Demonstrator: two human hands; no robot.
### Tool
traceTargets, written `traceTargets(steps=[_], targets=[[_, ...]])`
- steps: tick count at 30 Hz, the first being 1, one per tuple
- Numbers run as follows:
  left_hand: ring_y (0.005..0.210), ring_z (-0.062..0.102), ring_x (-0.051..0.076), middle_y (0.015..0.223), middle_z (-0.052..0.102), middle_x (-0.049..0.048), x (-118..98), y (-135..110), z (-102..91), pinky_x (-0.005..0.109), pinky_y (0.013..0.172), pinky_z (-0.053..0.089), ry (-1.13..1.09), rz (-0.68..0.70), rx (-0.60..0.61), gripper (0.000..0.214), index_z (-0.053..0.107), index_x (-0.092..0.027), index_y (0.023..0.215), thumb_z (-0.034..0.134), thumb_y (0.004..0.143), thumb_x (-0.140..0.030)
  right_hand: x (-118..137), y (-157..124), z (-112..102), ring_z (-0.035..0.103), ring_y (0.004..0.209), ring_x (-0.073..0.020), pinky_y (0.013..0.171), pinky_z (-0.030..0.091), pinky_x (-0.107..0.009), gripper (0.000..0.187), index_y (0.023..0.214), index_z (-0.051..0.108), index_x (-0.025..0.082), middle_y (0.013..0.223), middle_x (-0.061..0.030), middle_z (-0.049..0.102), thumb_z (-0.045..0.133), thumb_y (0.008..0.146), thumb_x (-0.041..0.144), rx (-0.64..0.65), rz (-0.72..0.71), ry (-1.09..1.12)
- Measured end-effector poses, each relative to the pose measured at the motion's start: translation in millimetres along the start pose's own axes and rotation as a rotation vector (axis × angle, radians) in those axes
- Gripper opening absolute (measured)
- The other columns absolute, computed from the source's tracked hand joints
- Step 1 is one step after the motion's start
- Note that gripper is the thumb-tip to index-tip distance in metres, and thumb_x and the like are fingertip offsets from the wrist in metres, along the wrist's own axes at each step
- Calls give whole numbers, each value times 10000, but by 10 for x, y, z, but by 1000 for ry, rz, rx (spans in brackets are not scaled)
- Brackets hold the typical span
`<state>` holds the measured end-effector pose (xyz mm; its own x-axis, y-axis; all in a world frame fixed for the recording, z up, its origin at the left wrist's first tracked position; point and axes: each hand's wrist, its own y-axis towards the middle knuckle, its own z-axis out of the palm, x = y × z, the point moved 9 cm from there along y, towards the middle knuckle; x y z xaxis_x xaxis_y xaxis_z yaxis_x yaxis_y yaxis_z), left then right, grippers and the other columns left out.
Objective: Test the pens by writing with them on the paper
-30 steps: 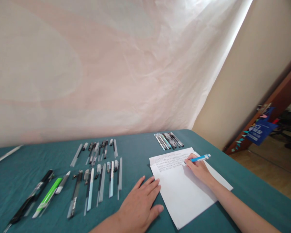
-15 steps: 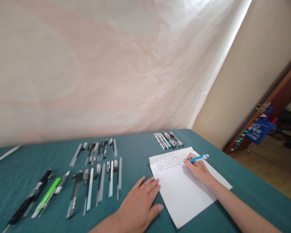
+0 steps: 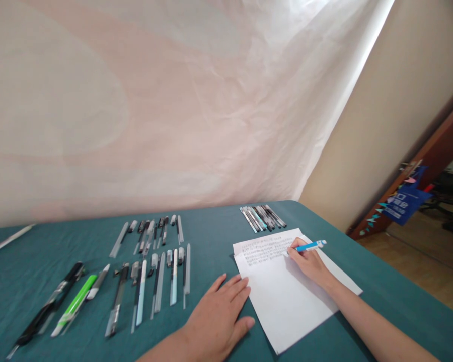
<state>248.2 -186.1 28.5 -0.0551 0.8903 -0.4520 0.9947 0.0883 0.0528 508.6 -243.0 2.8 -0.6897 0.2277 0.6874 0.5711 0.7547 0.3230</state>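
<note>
A blue and white pen point(image 3: 310, 246) slants up to the right out of my right hand point(image 3: 305, 261), whose fingers pinch it close to its tip. The tip meets white paper point(image 3: 290, 306), at the end of several rows of small handwriting near the sheet's top. Two or more sheets lie stacked, slightly out of line. My left hand point(image 3: 221, 314) lies flat on the green tablecloth, fingers stretched, with the fingertips at the paper's left edge. I cannot read the writing.
Several pens lie in a row point(image 3: 263, 217) behind the paper. To the left, taken-apart pens with caps and barrels point(image 3: 156, 281) spread in two rows, beside a green pen point(image 3: 76, 301) and a black pen point(image 3: 47, 311). A pale curtain point(image 3: 173, 100) hangs behind the table point(image 3: 211, 231).
Almost nothing differs. The view has shifted very slightly; the pen stays at about the same spot on the paper, and my left hand remains in place.
</note>
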Motion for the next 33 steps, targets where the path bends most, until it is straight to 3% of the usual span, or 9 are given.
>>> traceTargets(steps=[21,33], targets=[[1288,236,201,1406,287,40,-5,3,-7,399,1068,135,4,-8,22,523,299,-239,1333,229,879,-491,-51,2,5,390,507,-115,491,285,-232,121,625,427,204,532,56,402,451,729,260,-8,18,-37],[1279,261,202,1396,308,40,-3,-8,-16,391,1064,148,2,14,-24,505,313,-245,1326,269,879,-474,-18,1,0,394,512,-124,502,289,-243,116,614,439,203,526,49,411,446,717,256,0,22,-16]])
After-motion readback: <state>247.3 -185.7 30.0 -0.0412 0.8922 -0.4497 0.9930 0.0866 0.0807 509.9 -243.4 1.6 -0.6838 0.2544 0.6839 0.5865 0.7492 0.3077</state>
